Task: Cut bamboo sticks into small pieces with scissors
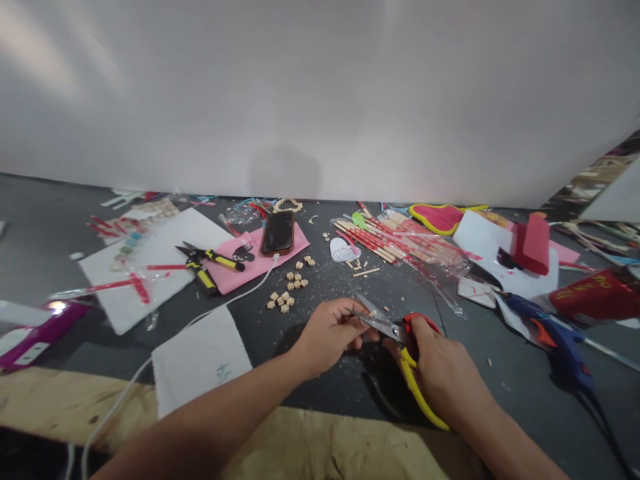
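Note:
My right hand (445, 363) is closed around the handles of a pair of scissors (395, 331) with one red and one yellow grip. The blades are parted and point left, toward my left hand (330, 335). The left fingers are pinched together at the blades; whatever they hold is too small and hidden to name. Little wooden offcuts lie around the blade tips. Left of them are small clusters of short wooden pieces (285, 300) on the dark tabletop. Beyond the scissors is a white paper cutout (345, 251) with drawn scallops, beside a bundle of wooden sticks (373, 240) in red-printed wrappers.
A phone (278, 232) rests on pink paper (233, 283) with a white cable attached. Yellow-black pliers (205, 263) lie to its left. At the right are a blue glue gun (555, 340) and a red packet (595, 293). A white wall (320, 100) rises behind the table.

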`<state>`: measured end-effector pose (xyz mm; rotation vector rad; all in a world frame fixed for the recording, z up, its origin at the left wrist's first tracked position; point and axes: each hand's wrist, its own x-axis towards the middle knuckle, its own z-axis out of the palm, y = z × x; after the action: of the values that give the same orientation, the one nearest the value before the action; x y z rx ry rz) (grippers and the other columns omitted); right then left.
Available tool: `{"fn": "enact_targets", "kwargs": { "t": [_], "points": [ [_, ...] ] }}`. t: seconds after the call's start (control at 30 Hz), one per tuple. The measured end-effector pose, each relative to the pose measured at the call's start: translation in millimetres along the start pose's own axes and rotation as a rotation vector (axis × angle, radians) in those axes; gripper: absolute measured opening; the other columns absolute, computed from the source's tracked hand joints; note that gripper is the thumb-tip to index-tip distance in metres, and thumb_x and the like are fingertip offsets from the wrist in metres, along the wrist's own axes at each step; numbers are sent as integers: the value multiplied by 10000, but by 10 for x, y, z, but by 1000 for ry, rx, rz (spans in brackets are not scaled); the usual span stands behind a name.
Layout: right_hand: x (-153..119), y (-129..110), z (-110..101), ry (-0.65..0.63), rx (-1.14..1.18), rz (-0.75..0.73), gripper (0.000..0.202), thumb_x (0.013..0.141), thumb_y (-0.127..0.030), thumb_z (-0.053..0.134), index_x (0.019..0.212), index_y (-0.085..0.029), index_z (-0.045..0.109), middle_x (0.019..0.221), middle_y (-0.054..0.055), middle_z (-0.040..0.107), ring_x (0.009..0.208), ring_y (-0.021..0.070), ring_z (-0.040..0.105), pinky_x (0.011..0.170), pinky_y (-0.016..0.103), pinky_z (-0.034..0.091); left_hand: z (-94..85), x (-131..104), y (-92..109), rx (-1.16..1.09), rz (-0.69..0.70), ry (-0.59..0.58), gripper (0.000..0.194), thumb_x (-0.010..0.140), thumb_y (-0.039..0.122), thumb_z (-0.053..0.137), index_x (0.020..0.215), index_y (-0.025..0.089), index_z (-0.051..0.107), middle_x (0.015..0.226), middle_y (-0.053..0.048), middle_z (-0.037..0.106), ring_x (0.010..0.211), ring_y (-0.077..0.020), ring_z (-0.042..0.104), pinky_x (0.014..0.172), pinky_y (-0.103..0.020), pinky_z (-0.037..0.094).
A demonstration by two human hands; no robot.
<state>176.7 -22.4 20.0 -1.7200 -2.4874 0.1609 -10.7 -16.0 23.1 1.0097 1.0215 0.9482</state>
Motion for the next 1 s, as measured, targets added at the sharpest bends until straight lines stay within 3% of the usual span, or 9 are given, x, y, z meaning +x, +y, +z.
{"fn": "enact_targets", "kwargs": {
  "t": [0.27,0.5,0.67,0.8,1.0],
  "points": [
    [0,1,-54,-33,-57,-20,39,753,-213,396,790,-203,389,578,18,593,509,159,548,463,246,222,10,-2,3,5,60,-20,206,737,340,568,747,135,553,666,-28,631,463,-54,472,441,-164,338],
    [10,-6,-52,-24,-99,-7,66,760,-194,356,801,-203,406,542,11,578,475,159,541,457,254,194,17,8,-15,-27,17,32,261,647,336,664,788,147,550,627,7,591,472,-65,502,448,-167,381],
    [15,4,-13,-14,-110,-8,47,763,-252,405,796,-218,399,539,0,578,486,173,552,447,253,197,13,8,-31,-64,84,72,185,674,308,640,718,141,573,643,-1,613,524,-76,539,523,-191,443],
    [17,-11,-17,22,-126,13,95,772,-321,419,771,-233,383,547,-10,573,503,175,563,438,250,216,8,8,-20,-44,63,89,125,673,252,627,696,137,585,633,-14,633,508,-89,555,515,-210,456],
    [17,0,-12,35,-142,-26,108,790,-334,400,787,-227,386,586,0,594,532,172,580,457,254,253,-39,15,1,-20,29,5,89,672,205,615,704,130,579,604,-28,648,438,-74,534,414,-169,375]
  ]
}}
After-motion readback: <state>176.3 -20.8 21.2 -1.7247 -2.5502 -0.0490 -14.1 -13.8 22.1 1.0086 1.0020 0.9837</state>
